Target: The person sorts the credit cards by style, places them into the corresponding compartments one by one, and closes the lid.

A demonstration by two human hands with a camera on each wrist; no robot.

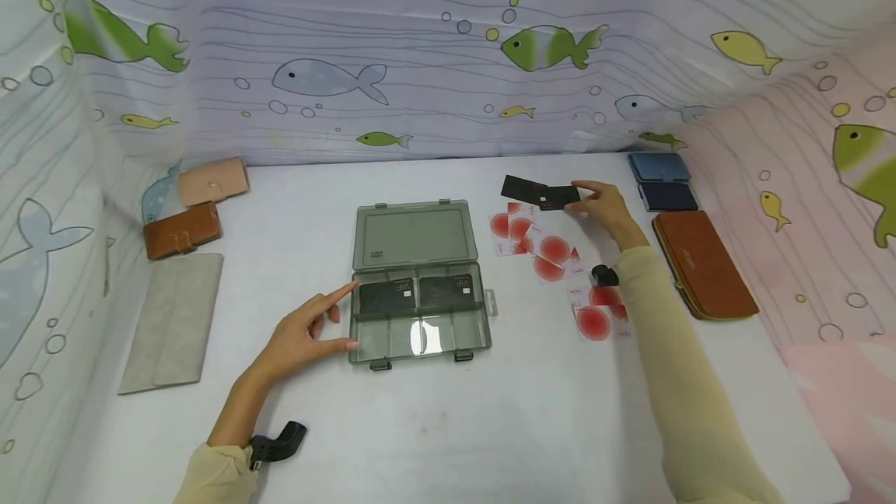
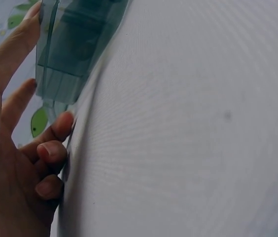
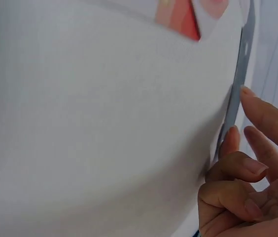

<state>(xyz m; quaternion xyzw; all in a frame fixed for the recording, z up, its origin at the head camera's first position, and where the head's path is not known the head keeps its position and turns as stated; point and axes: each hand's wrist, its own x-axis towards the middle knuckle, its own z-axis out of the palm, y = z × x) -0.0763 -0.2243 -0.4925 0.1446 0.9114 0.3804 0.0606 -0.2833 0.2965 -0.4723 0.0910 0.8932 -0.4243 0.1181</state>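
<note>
A translucent grey-green compartment box [image 1: 420, 341] stands with its lid [image 1: 416, 236] laid back. Two black VIP cards lie in its upper compartments, one on the left [image 1: 386, 299] and one on the right [image 1: 446, 293]. My left hand [image 1: 302, 337] touches the box's left side with index finger and thumb spread apart. In the left wrist view, its other fingers curl beside the box. At the back right, my right hand [image 1: 607, 210] pinches the right end of a black card [image 1: 558, 197] between thumb and index finger. Another black card [image 1: 521, 188] overlaps it on the left.
Red-and-white cards [image 1: 549, 268] lie scattered right of the box, more of them [image 1: 593, 323] near the right sleeve. A brown zip wallet [image 1: 703, 263] and blue wallets [image 1: 659, 167] line the right edge. On the left are a pink wallet [image 1: 213, 181], brown wallet [image 1: 183, 231] and grey pouch [image 1: 173, 321].
</note>
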